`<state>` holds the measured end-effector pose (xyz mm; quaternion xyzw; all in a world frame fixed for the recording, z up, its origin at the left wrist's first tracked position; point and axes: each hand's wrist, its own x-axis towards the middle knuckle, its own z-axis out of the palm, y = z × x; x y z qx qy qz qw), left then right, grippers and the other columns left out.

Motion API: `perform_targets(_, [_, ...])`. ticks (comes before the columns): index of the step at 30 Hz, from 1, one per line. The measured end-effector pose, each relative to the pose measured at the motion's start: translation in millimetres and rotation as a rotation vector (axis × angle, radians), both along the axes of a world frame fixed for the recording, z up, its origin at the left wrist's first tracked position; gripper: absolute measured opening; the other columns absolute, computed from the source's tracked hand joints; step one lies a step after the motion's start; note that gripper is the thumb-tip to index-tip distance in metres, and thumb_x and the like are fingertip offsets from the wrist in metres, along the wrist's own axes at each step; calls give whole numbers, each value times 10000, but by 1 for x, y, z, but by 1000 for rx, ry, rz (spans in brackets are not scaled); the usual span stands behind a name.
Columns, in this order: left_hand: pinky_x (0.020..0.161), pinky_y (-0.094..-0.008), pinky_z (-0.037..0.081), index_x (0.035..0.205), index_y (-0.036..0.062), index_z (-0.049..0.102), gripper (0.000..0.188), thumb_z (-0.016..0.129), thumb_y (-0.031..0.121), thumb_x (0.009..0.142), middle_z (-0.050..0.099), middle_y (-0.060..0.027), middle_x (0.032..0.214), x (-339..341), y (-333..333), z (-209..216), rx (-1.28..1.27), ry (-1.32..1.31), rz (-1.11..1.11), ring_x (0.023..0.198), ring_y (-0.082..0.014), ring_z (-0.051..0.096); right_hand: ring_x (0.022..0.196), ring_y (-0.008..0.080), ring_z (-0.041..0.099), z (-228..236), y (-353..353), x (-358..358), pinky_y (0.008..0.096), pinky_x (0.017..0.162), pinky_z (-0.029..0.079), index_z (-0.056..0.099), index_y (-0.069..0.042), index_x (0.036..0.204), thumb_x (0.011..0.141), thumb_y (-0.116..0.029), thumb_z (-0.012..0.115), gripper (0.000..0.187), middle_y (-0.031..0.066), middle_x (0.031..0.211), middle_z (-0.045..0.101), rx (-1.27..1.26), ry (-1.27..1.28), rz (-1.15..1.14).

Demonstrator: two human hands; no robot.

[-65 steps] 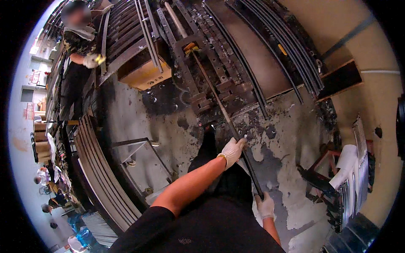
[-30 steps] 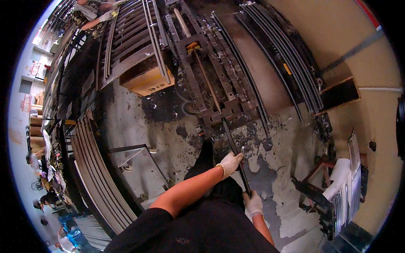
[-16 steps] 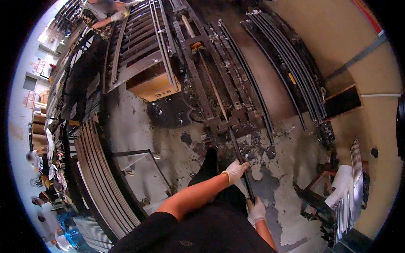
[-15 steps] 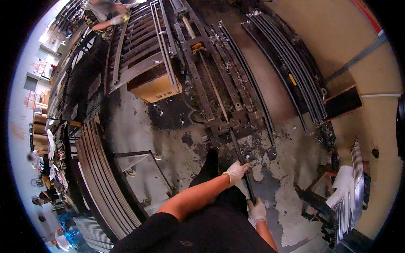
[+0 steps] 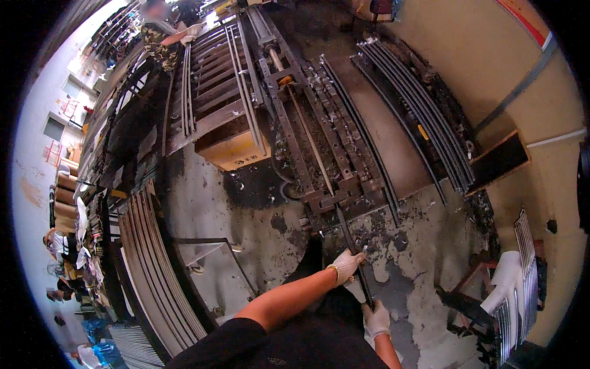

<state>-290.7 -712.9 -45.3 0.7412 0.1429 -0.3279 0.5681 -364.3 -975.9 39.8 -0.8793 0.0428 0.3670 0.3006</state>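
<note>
A long dark metal bar [image 5: 348, 237] runs out of a steel block [image 5: 332, 198] at the near end of a long machine bed. My left hand [image 5: 347, 266], in a white glove, is closed round this bar partway along. Close to the bar's near end, my right hand [image 5: 376, 320], gloved too, grips it from the right side. Beyond the block, a thin brownish rod [image 5: 312, 138] lies along the middle of the bed in line with the bar.
Long dark tubes [image 5: 418, 117] lie right of the machine. A slatted rack [image 5: 212, 92] with rods stands left, above a cardboard box [image 5: 236, 152]. A co-worker [image 5: 161, 40] handles rods there. Metal strips [image 5: 157, 264] lie near left; a stand with shiny rods [image 5: 525, 277] is at right.
The whole view has shifted slightly, with the scene lower in the picture. Both my hands keep their grip on the bar. The co-worker's hands and the rods on the rack have moved.
</note>
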Motion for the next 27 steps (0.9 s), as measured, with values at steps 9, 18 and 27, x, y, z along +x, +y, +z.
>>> perform_targets(9, [1013,-423,506,1652,6,493,1028,934,231,752,543,-122,1667,9,3,10,151,-45,-200,1211,-300,686,1151,497,740,9,22,19,500,979,564,711,19,1320,989,-450,759,576,308,1159,784,-26,-25,11])
perform_targets(18, [1021,-386,534,1691,-4,438,889,689,-68,840,514,-179,1706,-3,10,-16,217,-79,-248,1187,-391,685,1191,498,731,8,32,22,504,1006,557,716,10,1335,993,-421,754,551,314,1198,779,81,-68,37])
perform_targets(27, [981,-473,547,1527,5,566,634,684,310,983,716,-217,1334,-7,-4,-19,35,-25,200,1135,-389,697,1177,484,741,2,21,17,499,992,564,717,-24,1340,973,-445,757,560,303,1206,781,111,-73,-11])
